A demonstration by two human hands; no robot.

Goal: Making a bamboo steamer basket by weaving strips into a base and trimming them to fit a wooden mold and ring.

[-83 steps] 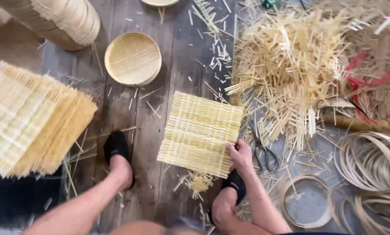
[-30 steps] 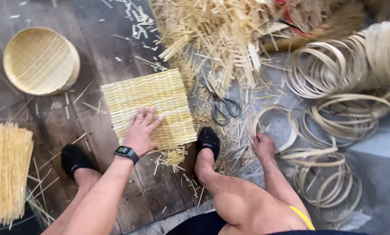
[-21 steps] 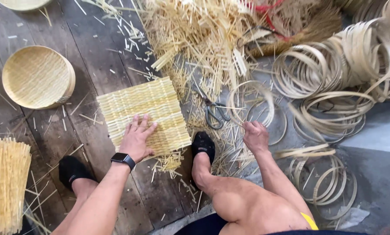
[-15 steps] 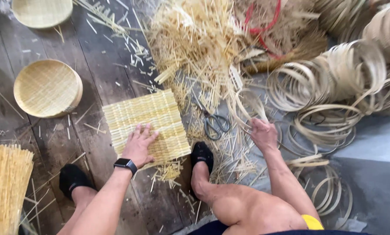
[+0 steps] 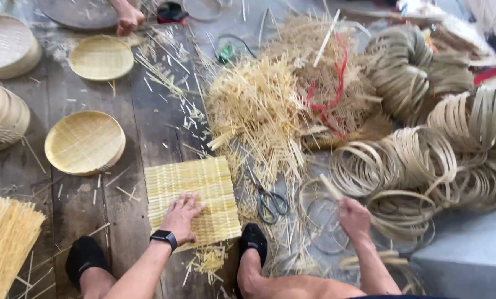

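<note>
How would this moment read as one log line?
left hand: flat on woven mat | right hand: gripping thin bamboo hoop | scissors: on floor between them

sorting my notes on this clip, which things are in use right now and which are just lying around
In use: left hand flat on the woven mat; right hand holding a thin hoop.

Lying about: scissors, round trays, loose strip pile, hoop stacks.
</note>
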